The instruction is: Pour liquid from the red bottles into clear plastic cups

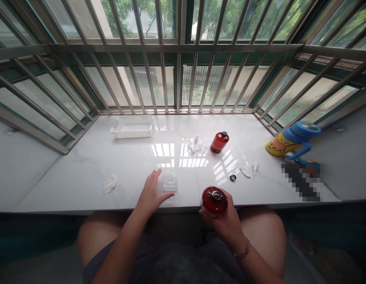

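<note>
While seated at a white sill point(82, 173), a person handles a red bottle point(214, 202).
Right hand point(227, 221), lower centre, fingers curled around the red bottle; left hand point(150, 193), fingers spread, flat beside a clear square lid point(170, 182); second red bottle point(219, 142) lying mid-frame; white basket point(132, 127) upper left.

Red bottle point(214, 202), white basket point(132, 127), blue-yellow cup point(291, 141).

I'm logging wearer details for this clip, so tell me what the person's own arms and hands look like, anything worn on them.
Both forearms are bare, with no sleeves in view and no gloves. The left hand shows no ring or band that can be made out. The right hand has a thin metallic bracelet around its wrist. No watch or markings are visible.
</note>
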A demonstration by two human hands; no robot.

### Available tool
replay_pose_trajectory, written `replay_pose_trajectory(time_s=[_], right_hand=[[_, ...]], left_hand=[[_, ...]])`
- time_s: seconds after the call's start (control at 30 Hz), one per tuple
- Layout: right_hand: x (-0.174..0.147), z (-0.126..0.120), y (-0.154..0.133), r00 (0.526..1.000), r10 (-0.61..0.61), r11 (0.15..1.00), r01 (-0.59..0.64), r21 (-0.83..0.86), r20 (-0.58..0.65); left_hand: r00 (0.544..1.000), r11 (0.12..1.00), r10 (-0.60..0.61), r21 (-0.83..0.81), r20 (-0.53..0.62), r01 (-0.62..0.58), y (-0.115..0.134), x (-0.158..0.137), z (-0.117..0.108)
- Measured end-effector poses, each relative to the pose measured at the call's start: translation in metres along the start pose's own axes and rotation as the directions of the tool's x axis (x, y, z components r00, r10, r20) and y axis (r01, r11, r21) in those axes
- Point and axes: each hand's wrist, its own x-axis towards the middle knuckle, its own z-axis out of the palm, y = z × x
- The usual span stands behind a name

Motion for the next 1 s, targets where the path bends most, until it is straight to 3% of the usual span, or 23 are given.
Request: replay_pose_trajectory(time_s=[0.13,0.3,0.53,0.83,1.0], right_hand=[[0.000,-0.001,0.002,1.000,-0.004,1.000,0.004,0.004,0.012],[-0.001,-0.001,0.001,0.999,-0.003,1.000,0.002,0.005,0.042],[0.002,-0.002,0.010,0.997,-0.025,0.999,0.027,-0.032,0.068],[0.009,0.003,0.011,0.994,-0.018,1.000,0.018,-0.004,0.107],[0.009,0.004,0.009,0.990,-0.039,0.999,0.042,-0.023,0.132]], left_hand=[[0.995,0.999,-0.042,0.003,0.091,0.042,0.004,0.013,-0.001],[0.997,0.996,-0.051,-0.069,0.063,0.056,0.012,0.013,-0.001],[0.995,0.976,-0.104,-0.190,0.006,0.103,0.024,-0.007,-0.015],[0.995,0.919,-0.095,-0.380,0.036,0.102,0.033,-0.034,-0.025],[0.992,0.955,-0.100,-0.274,0.079,0.118,0.043,-0.047,-0.028]])
